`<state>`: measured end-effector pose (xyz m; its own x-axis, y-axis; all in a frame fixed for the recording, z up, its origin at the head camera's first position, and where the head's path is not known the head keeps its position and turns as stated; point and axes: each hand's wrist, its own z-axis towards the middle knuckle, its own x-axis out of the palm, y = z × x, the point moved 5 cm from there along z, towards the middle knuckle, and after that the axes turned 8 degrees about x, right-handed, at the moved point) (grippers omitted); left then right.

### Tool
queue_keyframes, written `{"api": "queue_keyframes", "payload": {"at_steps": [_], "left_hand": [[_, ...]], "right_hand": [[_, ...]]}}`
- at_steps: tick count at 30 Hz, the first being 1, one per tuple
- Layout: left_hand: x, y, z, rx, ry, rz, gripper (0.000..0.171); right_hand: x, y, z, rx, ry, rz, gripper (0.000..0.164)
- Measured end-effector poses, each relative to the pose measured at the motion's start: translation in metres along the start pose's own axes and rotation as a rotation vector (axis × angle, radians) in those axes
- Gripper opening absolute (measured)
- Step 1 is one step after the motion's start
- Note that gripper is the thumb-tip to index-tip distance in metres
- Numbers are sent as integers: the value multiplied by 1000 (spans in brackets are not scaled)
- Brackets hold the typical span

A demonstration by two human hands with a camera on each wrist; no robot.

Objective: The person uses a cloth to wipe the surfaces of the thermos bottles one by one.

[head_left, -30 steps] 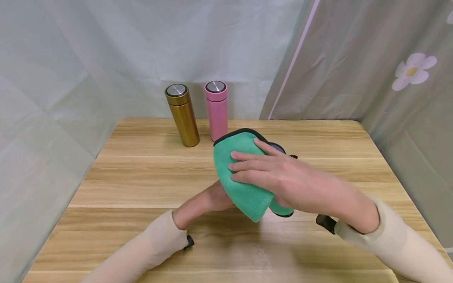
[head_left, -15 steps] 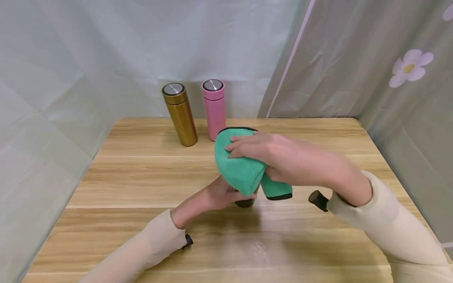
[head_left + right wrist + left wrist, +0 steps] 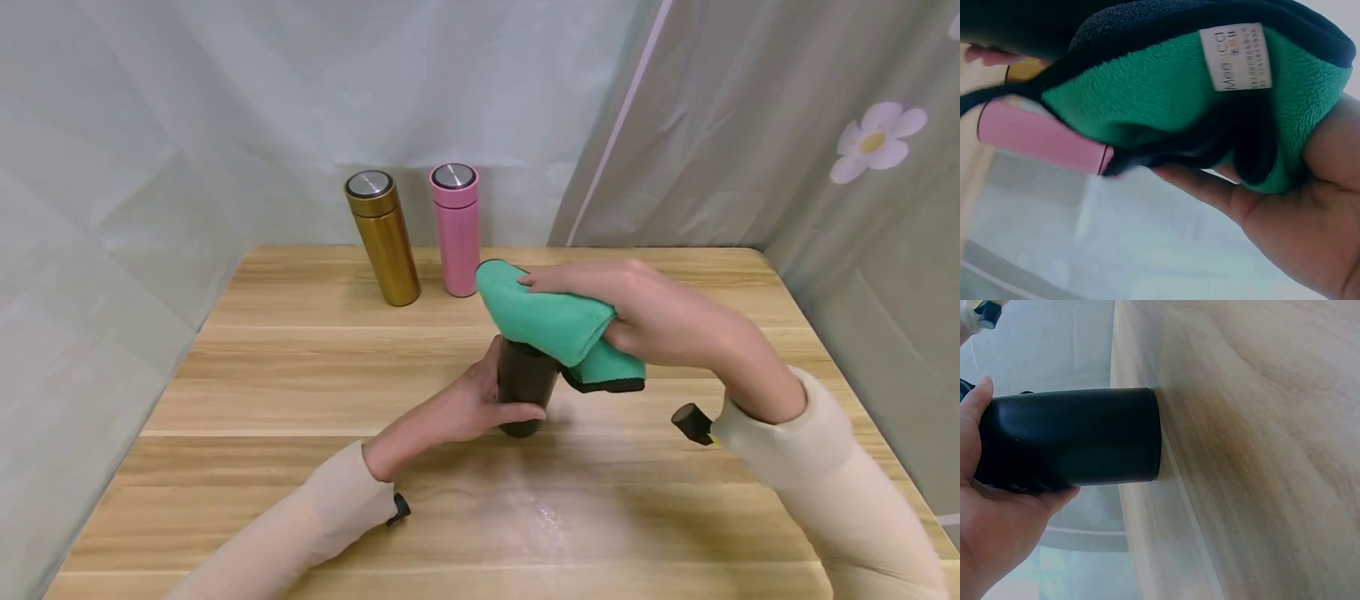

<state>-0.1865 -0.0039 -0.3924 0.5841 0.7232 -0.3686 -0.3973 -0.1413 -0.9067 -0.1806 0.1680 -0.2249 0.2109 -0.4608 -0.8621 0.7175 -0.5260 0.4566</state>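
Gripping a dark bottle [image 3: 527, 383] well inside the worktop's [image 3: 300, 375] back edge is the left hand [image 3: 471, 407]; the right hand [image 3: 637, 304] holds a green cloth [image 3: 546, 323] over the bottle's top. A gold flask [image 3: 388, 257] and pink flask [image 3: 459, 250] stand behind.

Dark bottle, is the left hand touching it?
Touching. The head view shows the left hand gripping the dark bottle, its thumb lying across the bottle's near side.

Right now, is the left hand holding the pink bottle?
No, the left hand grips the black bottle, while the pink bottle stands apart, farther back on the table.
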Motion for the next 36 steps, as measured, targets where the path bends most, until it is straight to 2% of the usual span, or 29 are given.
{"api": "queue_keyframes", "payload": {"at_steps": [5, 9, 11, 14, 17, 20, 24, 25, 27, 30, 32, 36], "left_hand": [[-1, -2, 1, 0, -12, 26, 91], [1, -3, 2, 15, -27, 18, 91], [1, -3, 2, 17, -30, 7, 92], [2, -3, 2, 26, -33, -6, 94], [3, -2, 2, 33, -37, -13, 95], [3, -2, 2, 34, -40, -8, 96], [3, -2, 2, 31, -44, 7, 96], [3, -2, 2, 32, -46, 9, 96], [3, -3, 2, 36, -48, 13, 96], [3, -3, 2, 45, -51, 21, 96], [3, -3, 2, 47, -47, 23, 96], [3, -1, 2, 43, -40, 17, 94]], "right_hand": [[2, -15, -17, 8, -114, 72, 61], [10, -29, -35, 58, -204, 135, 60], [18, -36, -44, 88, -239, 191, 54], [31, -44, -55, 163, -263, 323, 44], [42, -49, -64, 302, -296, 458, 35], [53, -52, -72, 427, -324, 697, 33], [62, -48, -78, 465, -398, 981, 36], [62, -46, -80, 464, -432, 979, 36], [60, -40, -83, 461, -525, 894, 36], [57, -30, -86, 428, -668, 709, 39], [57, -22, -86, 375, -736, 599, 45], [67, -11, -81, 288, -749, 467, 61]]}}
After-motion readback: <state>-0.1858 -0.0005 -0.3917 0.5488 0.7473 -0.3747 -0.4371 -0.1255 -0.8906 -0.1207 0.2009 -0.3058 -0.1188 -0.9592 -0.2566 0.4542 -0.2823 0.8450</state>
